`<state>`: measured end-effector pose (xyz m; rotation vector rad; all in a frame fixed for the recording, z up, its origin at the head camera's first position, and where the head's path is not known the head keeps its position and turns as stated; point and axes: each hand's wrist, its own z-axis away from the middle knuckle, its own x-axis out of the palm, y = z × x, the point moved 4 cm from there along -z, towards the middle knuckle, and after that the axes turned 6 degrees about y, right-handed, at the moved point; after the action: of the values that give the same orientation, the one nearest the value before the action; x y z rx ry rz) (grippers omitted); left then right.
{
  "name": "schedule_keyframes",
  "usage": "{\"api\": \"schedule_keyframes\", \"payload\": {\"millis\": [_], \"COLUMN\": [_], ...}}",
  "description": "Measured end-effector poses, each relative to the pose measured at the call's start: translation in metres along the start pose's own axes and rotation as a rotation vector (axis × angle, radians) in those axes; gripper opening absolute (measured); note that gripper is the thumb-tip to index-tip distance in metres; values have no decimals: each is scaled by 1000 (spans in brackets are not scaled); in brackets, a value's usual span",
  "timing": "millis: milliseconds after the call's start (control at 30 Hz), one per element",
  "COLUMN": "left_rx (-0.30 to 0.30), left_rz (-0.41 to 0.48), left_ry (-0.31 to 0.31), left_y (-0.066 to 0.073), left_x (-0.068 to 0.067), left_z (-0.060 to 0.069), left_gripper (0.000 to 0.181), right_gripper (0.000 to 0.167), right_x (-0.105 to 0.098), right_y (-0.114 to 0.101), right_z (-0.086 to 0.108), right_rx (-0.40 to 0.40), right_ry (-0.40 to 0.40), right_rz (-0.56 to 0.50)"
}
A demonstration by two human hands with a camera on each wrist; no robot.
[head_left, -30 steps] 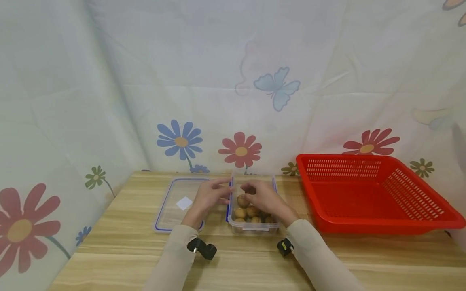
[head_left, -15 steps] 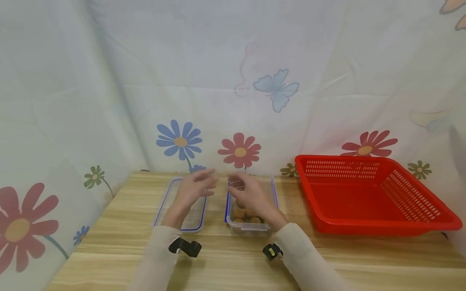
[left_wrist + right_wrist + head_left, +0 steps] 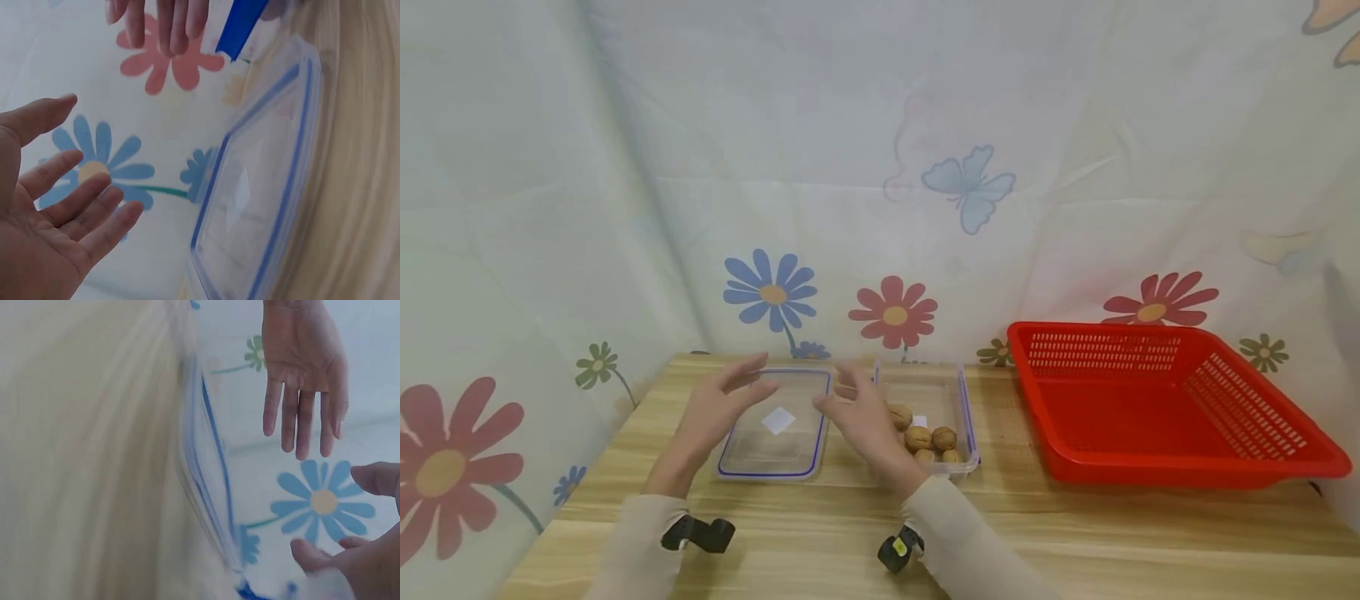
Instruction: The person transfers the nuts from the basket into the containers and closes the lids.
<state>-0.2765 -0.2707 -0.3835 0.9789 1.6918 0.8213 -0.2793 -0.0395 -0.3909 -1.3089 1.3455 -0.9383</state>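
A clear lid (image 3: 775,450) with a blue seal and a white paper square lies flat on the table. My left hand (image 3: 711,412) hovers over its left side, fingers spread and holding nothing. Above the gap between the lid and a clear plastic box (image 3: 966,417) hangs my right hand (image 3: 867,421), its fingers loosely bent around air. Several walnuts (image 3: 918,438) sit in the near part of the box, some of them hidden behind the right hand. In the left wrist view the lid (image 3: 250,206) is below and apart from the left hand (image 3: 62,219).
A large red plastic basket (image 3: 1120,417) with slotted walls stands on the right of the wooden table (image 3: 820,533). Behind the table hangs a white curtain (image 3: 850,208) printed with flowers and a butterfly. Each wrist wears a small black camera.
Both hands have moved left, from the walnut box toward the lid. The right hand has come out from over the box, and more walnuts show. Box, lid and basket stay in place.
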Motion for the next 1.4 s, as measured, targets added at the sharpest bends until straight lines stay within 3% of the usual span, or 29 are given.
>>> {"api": "schedule_keyframes", "payload": {"millis": [333,600,700,967,1167,1400], "left_rx": [-60,-124,-163,-247,-244,-199], "left_rz": [-56,-67,-79,-76,-42,-107], "left_ry": [0,-76,-90,-34,-47,-56], "left_y": [-28,-47,-55,-72,-79,-69], "left_x": [-21,-24,-24,-29,-33,-51], "left_z": [2,3,4,5,6,6], "left_gripper": [77,83,76,51,48,48], "right_gripper": [79,79,79,64,50,53], "right_x": [36,46,47,49,48,49], "right_y": [10,33,39,45,47,38], "right_z": [7,8,8,8,8,11], "right_rx": [58,118,133,170,141,88], "right_ry": [100,184,164,134,179,181], "right_rz": [14,43,8,-39,-11,-35]}}
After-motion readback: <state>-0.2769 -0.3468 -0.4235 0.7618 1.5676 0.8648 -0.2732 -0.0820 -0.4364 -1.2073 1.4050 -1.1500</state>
